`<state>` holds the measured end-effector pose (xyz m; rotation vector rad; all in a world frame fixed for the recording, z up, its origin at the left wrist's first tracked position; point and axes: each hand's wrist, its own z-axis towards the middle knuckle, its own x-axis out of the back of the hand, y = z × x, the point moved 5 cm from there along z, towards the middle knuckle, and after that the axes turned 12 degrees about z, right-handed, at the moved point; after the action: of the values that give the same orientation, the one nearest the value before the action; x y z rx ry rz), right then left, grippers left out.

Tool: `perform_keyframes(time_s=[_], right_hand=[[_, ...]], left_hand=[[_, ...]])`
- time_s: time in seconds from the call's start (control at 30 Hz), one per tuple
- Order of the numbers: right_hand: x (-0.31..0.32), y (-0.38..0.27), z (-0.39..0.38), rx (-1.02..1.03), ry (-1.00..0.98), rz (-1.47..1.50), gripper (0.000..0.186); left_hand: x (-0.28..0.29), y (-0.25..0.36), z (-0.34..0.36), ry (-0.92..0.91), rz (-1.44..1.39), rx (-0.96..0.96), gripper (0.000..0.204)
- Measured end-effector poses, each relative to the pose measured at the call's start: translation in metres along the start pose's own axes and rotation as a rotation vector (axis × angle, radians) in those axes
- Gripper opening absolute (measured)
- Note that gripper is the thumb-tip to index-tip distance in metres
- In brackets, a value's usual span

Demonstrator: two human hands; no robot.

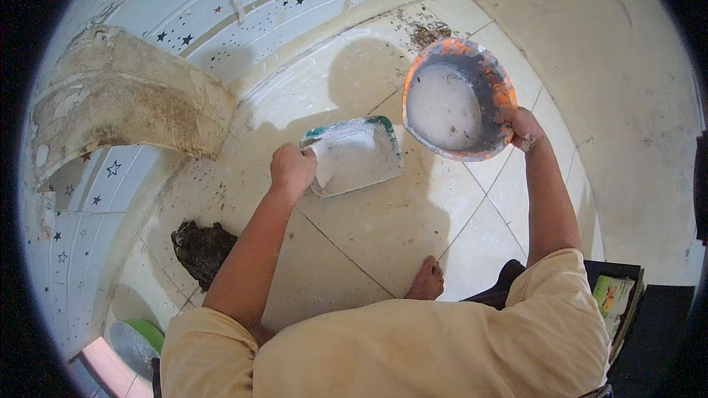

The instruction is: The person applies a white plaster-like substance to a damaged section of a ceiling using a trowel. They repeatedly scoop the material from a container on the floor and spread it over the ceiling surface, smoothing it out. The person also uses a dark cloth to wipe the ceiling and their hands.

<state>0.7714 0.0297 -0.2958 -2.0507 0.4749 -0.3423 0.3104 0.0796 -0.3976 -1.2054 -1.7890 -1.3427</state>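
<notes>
My right hand (522, 129) is closed on the right rim of an orange bucket (501, 87), which is smeared with grey and white. The bucket is tilted so that its mouth shows, and a whitish watery mix (444, 107) fills part of it. Lower and to the left is a shallow rectangular tray (391, 164) with a green rim, caked with white paste. My left hand (293, 168) is closed at the tray's left end, its fingertips partly hidden. White paste (352, 141) coats the tray's inside.
Crumbs of dirt (430, 33) lie by the far wall. A stained curved panel (136, 96) juts out at left. A dark crumpled cloth or lump (200, 249) rests beside my left forearm. My bare foot (426, 278) stands on the tiles; a black box (616, 273) is at right.
</notes>
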Motion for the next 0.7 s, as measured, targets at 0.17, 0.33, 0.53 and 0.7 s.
perform_keyframes(time_s=[0.17,0.33,0.53,0.7], right_hand=[[-0.006,0.001,0.009,-0.029,-0.035,-0.042,0.017],[-0.03,-0.011,-0.013,0.015,0.001,-0.151,0.018],[-0.03,-0.01,-0.006,0.112,0.03,-0.26,0.019],[-0.05,-0.022,-0.018,0.187,0.094,-0.375,0.017]], left_hand=[[-0.003,-0.006,0.005,-0.115,-0.008,0.032,0.04],[0.004,-0.006,0.002,-0.126,-0.022,0.023,0.042],[-0.031,-0.022,0.018,-0.214,-0.193,0.012,0.041],[-0.028,-0.018,0.014,-0.181,-0.214,-0.031,0.039]])
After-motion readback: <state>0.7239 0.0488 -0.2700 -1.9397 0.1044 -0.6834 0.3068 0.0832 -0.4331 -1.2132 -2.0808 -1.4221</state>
